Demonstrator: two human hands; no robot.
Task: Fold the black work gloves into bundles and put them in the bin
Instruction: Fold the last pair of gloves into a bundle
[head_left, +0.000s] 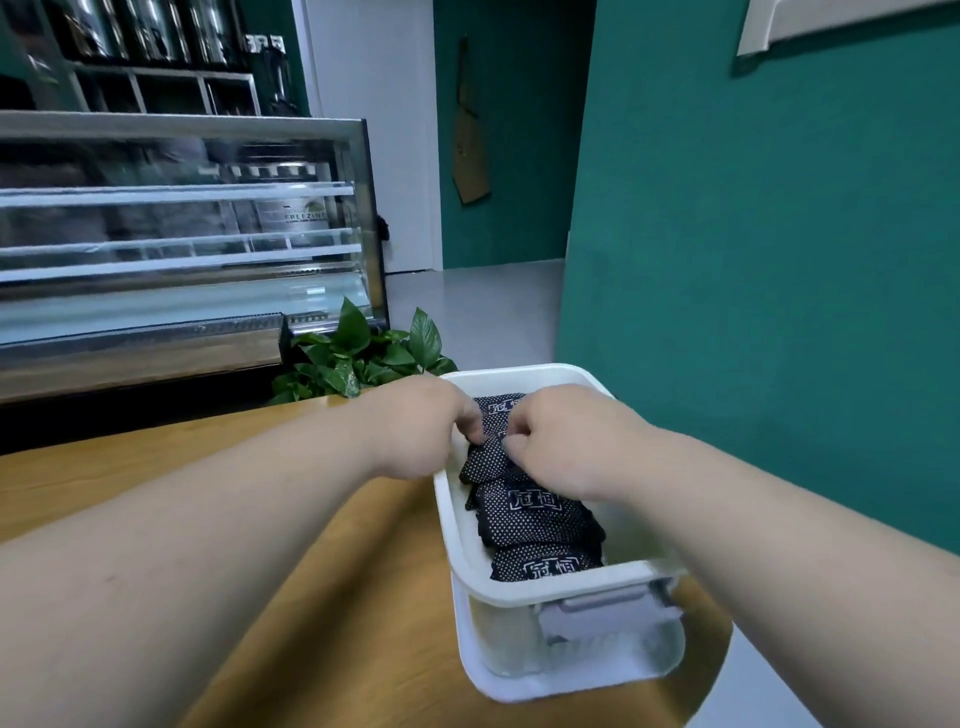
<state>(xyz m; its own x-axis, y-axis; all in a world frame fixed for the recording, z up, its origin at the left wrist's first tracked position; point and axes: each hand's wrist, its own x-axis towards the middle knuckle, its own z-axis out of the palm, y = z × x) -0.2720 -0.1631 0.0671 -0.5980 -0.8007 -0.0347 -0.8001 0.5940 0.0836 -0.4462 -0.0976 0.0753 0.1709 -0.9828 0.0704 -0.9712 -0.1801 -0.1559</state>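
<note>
The bin (561, 584) stands on the desk (104, 457) toward its right edge, its long axis running roughly 12 to 6 as the person looks, the latch end at 6. Inside, black dotted glove bundles lie in a row along that axis, each laid crosswise: a far bundle (501, 402) at the 12 end, two near bundles (535, 512) at the 6 end, and the mid bundle (488, 462) between them.

Both hands are over the bin's far half. The left hand (426, 431) comes in over the 9 o'clock wall, the right hand (566, 441) from the 3 o'clock side, and they meet knuckle to knuckle above the mid bundle. Fingers on both are curled down and appear to pinch its top edge; the fingertips themselves are mostly hidden.

The bundle sits directly under the hands, its long axis 9 to 3, so each hand holds one end and neither is clearly nearer. My guess is that it is being tucked into the slot between its neighbours, so the next move is straight down, then let go.

A plant (358, 353) stands beyond the desk at 11.
</note>
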